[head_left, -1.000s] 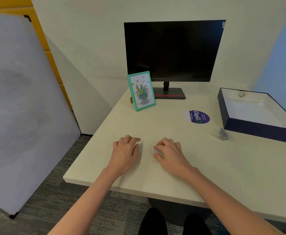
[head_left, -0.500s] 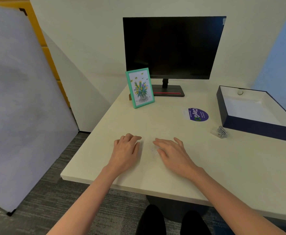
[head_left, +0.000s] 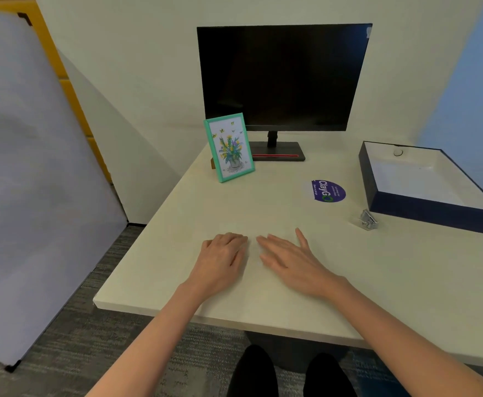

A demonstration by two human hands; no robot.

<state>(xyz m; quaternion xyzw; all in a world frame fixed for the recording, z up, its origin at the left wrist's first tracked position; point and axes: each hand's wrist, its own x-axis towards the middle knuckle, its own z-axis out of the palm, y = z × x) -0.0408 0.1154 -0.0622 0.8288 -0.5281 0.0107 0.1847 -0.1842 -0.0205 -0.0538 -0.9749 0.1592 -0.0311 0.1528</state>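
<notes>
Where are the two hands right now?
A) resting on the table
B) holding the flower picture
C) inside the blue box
A: the left hand and the right hand both rest on the table, side by side, holding nothing.

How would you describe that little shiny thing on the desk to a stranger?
Find the black monitor at the back of the pale desk, then the open navy box to its right. Just off the box's near left corner lies a small silvery metal object, perhaps a clip: the only shiny thing there, unlike the flat purple ClayGo sticker nearby.
</notes>
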